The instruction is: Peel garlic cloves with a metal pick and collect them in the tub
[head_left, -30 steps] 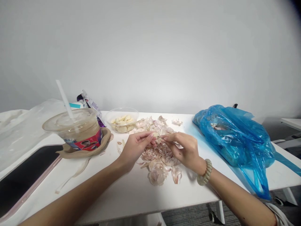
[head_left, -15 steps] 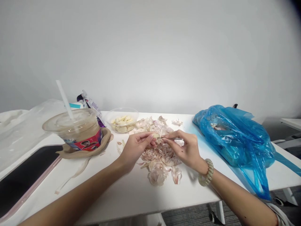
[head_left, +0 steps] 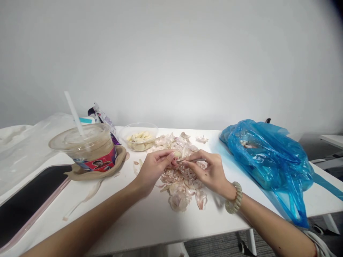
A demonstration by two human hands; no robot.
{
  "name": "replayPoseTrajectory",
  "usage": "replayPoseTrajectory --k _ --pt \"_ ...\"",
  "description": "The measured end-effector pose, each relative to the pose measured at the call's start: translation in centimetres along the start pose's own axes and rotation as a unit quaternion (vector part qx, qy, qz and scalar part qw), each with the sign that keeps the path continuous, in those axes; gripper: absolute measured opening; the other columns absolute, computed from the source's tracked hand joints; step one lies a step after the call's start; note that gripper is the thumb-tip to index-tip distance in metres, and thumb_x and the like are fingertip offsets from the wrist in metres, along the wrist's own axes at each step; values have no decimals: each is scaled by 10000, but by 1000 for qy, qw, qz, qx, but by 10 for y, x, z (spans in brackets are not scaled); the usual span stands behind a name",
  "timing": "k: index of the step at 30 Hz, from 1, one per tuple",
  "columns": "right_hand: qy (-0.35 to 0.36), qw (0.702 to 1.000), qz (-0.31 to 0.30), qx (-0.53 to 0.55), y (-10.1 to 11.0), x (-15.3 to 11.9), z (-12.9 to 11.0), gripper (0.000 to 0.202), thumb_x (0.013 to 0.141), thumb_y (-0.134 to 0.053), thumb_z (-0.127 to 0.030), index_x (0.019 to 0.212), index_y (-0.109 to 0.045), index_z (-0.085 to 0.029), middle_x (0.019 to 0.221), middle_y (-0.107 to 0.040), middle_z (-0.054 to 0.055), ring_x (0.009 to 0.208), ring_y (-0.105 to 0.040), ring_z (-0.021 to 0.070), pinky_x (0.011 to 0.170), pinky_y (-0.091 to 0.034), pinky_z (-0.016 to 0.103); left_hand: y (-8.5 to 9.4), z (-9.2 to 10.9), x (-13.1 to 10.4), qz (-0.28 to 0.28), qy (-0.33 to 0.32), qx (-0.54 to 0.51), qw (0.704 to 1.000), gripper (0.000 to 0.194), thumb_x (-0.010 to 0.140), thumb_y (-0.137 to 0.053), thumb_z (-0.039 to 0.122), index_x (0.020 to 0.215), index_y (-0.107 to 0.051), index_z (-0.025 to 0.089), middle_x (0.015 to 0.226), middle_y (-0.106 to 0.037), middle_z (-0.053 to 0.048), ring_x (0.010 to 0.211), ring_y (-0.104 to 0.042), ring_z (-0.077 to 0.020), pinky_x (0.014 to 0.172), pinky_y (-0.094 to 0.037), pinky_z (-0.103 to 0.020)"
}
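Between the thumb and fingers of my left hand (head_left: 157, 165) is a pale garlic clove (head_left: 177, 154). My right hand (head_left: 209, 169), with a beaded bracelet (head_left: 234, 198) on its wrist, pinches a thin metal tool (head_left: 197, 160); its tip meets the clove's lower edge, and its exact kind is too small to make out. Under both hands spreads a heap of garlic skins (head_left: 179, 185) on the white table (head_left: 150, 225). Behind my left hand stands a clear plastic bowl (head_left: 143, 128) with peeled garlic cloves (head_left: 139, 137) in it.
To the left are a lidded drink cup (head_left: 91, 150) with a straw, in a cardboard holder (head_left: 102, 174), and a phone or tablet (head_left: 32, 196). A crumpled purple-and-white packet (head_left: 105, 121) stands behind. On the right lies a blue plastic bag (head_left: 268, 157). A wall (head_left: 171, 64) rises behind the table.
My right hand has shifted slightly left and down, and the tool's tip has moved lower on the clove. My left hand stays in nearly the same place.
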State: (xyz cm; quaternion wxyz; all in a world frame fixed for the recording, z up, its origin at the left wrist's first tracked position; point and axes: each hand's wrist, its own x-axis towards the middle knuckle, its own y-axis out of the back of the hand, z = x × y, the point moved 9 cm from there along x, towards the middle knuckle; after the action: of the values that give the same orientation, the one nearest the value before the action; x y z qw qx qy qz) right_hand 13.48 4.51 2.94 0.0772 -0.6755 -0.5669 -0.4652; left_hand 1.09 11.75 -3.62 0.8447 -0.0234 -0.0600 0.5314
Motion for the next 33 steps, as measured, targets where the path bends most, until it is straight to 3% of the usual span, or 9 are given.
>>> replayPoseTrajectory --k 9,15,19,33 --pt "-4 1000 23 13 5 2 0 26 776 -653 -210 769 -655 -185 683 -711 17 597 -672 142 553 -546 252 -4 -3 0 -15 35 -70 997 163 762 -641 297 818 -690 153 773 -657 -45 760 -597 -154 784 -470 -291" --pt "-20 997 68 7 13 2 3 21 769 -657 -190 751 -650 -180 663 -691 14 579 -664 140 560 -551 256 -4 -11 2 -23 75 -143 987 242 792 -620 207 1026 -648 155 794 -659 -42 762 -616 -124 781 -493 -247" --pt "-29 995 95 12 18 1 5 6 769 -652 -178 766 -656 -177 682 -689 19 582 -664 140 558 -552 257 -7 -13 2 -36 85 -185 978 247 800 -615 192 1040 -639 143 822 -673 -52 780 -624 -127 793 -501 -244" --pt "-52 993 101 13 18 0 12 43 789 -638 -213 799 -639 -171 706 -690 26 558 -660 134 558 -539 262 -4 -7 2 -20 65 -162 984 224 812 -596 116 1034 -573 120 842 -687 -74 755 -649 -114 736 -537 -208"
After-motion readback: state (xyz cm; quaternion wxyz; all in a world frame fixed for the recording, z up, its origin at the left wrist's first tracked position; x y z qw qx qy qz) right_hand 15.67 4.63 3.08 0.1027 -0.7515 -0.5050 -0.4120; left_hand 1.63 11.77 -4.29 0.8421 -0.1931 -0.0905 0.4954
